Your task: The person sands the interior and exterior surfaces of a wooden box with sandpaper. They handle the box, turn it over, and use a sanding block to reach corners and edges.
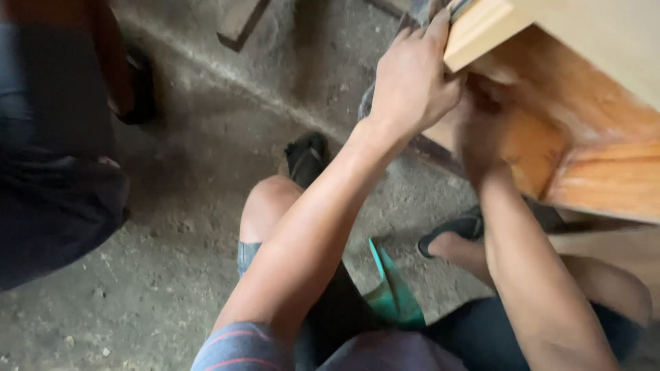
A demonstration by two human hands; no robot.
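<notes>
Fingers of my left hand [412, 79] were curled over the pale moulded edge [478, 31] of the wooden cabinet [584, 117], clamped on it from the outer side. The piece sat up and to the right of me, raised above the dusty concrete floor [206, 206], its lower orange-brown face turned toward my knees. My right hand [481, 134] was pressed in under that edge against the wood, blurred; I could not tell whether it was closed around anything or only flat on the surface.

I was crouched low, one knee [271, 199] forward, black sandals [309, 154] planted on the floor. A green plastic piece [395, 292] lay between my legs, touched by neither hand. Another person's dark clothing [55, 206] showed at the far left, well apart from my hands.

To do this well, I judged that the left hand should keep the moulding steady while the right worked below, wrist straight, pressure even along the grain, thumb clear of the corner so the edge could not pinch, and feet set wide enough that I did not lean my weight on the piece.
</notes>
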